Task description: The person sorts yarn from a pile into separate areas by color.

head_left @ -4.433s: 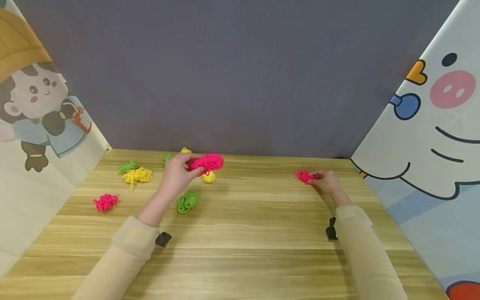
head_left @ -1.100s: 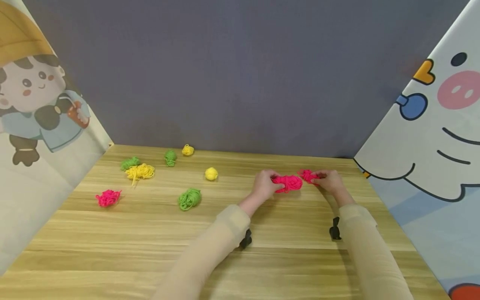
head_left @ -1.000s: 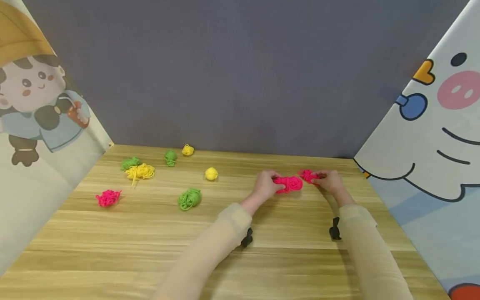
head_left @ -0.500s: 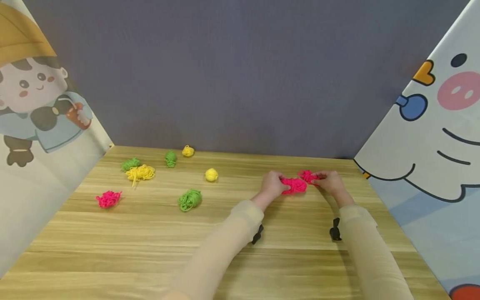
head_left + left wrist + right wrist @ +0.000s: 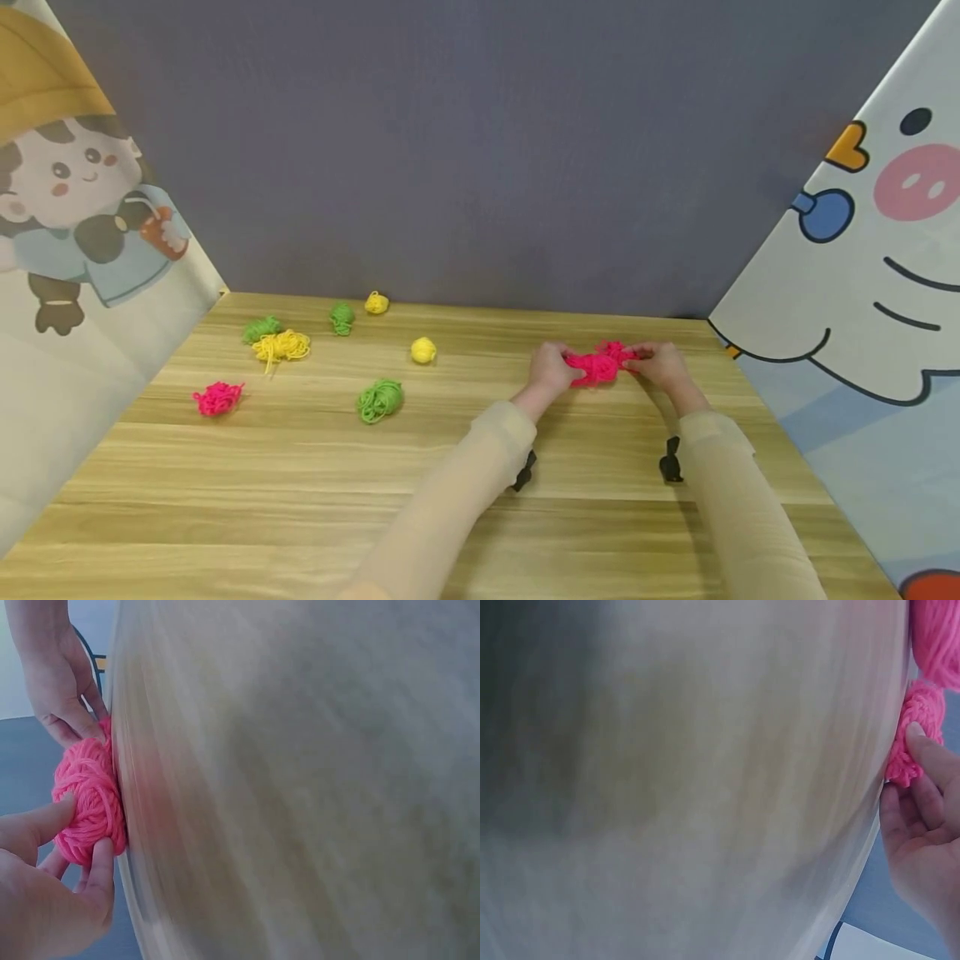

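Note:
At the back right of the table, my left hand grips a bundle of pink yarn between thumb and fingers. Its wound strands show large in the left wrist view, as pink yarn close over the table surface. My right hand pinches a smaller pink yarn bundle by its near end, low at the table. In the head view the larger bundle overlaps the smaller one, partly hiding it. The two hands face each other with the yarn between them.
To the left on the wooden table lie another pink bundle, green yarn, a yellow ball, a yellow tangle and several smaller bundles. A grey panel stands behind; printed panels flank both sides.
My left hand has carried the larger pink yarn bundle rightward from among the left-side yarn, and down, up against the smaller one. The right hand has stayed in place, pinching its bundle.

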Tool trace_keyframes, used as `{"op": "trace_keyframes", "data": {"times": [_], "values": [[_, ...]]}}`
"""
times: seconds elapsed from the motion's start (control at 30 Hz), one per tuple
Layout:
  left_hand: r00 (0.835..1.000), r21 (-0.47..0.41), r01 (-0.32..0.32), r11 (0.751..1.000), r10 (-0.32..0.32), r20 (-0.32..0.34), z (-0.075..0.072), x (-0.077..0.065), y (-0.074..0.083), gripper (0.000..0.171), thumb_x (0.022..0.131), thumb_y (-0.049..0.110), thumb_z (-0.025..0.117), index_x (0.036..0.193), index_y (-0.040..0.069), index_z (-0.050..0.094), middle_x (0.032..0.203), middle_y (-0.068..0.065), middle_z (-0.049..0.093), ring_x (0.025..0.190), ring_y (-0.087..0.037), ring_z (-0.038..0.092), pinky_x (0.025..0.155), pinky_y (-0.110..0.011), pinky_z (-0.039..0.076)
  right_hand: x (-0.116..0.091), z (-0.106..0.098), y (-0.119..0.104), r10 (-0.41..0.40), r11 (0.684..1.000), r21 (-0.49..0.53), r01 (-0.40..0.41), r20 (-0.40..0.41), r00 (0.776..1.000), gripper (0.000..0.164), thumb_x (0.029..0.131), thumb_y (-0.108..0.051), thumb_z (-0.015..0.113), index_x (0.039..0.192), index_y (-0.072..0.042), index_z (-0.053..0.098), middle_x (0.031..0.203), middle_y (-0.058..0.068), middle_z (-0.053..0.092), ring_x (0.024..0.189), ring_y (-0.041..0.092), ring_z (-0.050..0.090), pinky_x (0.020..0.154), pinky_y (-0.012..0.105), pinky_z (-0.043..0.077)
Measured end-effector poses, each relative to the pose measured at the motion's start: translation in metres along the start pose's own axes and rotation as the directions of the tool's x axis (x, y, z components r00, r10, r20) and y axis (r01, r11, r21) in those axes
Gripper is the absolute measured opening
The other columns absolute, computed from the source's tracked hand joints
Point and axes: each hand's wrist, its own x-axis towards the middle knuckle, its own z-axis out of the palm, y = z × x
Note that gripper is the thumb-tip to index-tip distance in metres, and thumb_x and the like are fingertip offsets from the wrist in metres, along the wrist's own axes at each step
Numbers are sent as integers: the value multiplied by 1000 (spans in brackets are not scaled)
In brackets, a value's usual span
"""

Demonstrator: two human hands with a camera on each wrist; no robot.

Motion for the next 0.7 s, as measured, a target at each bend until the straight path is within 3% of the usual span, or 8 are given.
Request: {"op": "trace_keyframes", "data": {"times": [0.23, 0.43, 0.57, 0.7], "values": [[1000, -110, -18, 994, 19, 8, 1, 0, -5, 30, 69, 4, 82, 97, 7, 74, 93, -4, 73, 88, -16, 65, 75, -18, 50, 0, -1, 0, -6, 1000, 3, 6, -2, 1000, 30, 87, -13, 68, 110, 7, 65, 107, 24, 66, 101, 35, 61, 85, 40, 48], [999, -124, -23, 992, 27, 31, 1, 2, -9, 31, 68, 3, 83, 97, 9, 74, 95, -3, 73, 91, -15, 66, 78, -16, 49, -1, -1, 0, -2, 1000, -1, 2, -4, 1000, 30, 87, -13, 68, 110, 6, 66, 107, 24, 67, 101, 34, 61, 85, 39, 49], [998, -139, -36, 990, 44, 54, 2, 2, -11, 29, 68, 4, 83, 96, 8, 75, 94, -3, 73, 89, -15, 66, 76, -15, 49, 0, -2, 1, -19, 1000, 8, 19, -15, 1000, 29, 85, -11, 69, 108, 7, 66, 104, 24, 68, 87, 19, 63, 72, 23, 50], [996, -160, -50, 986, 62, 67, 3, 2, -12, 28, 69, 4, 82, 96, 9, 75, 93, -3, 73, 84, -13, 66, 69, -13, 47, 0, -1, 2, -29, 999, 45, 30, -12, 999, 28, 85, -7, 68, 108, 10, 65, 102, 25, 67, 74, 0, 56, 61, 12, 47]]}}
